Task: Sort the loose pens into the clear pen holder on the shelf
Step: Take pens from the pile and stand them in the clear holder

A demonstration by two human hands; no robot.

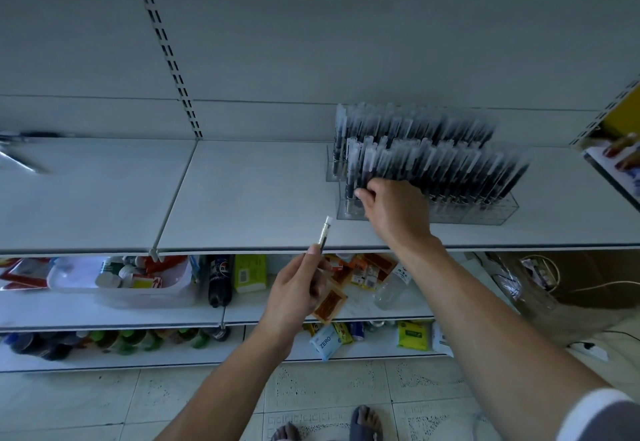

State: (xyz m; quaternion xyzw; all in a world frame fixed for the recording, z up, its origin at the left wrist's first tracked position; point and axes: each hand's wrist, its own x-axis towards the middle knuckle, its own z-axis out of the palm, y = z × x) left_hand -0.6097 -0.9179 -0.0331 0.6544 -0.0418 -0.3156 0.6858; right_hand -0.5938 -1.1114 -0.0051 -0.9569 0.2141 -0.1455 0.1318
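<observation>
- The pen [325,234] in your left hand [298,290] looks light, thin and stiff. It will not bend, but its smooth side may slip.
- Your thumb and fingers pinch it low down, on the dark part. That looks like a good place to hold, as the top end stays free.
- The pen is long and thin. It stands almost straight up, leaning a little to the right. The white cap points up and the dark end points down into your hand.
- It sits in the air, just in front of the edge of the shelf [242,198], not yet in the holder.
- The clear pen holder [491,210] is up on the shelf to the right, full of standing pens [433,163] that lean right.
- Your right hand [393,210] is at the left end of the front row. Its fingers curl at the pens there, but blur hides whether they pinch one.
- More loose pens [20,158] lie far off on the left of the shelf.
</observation>
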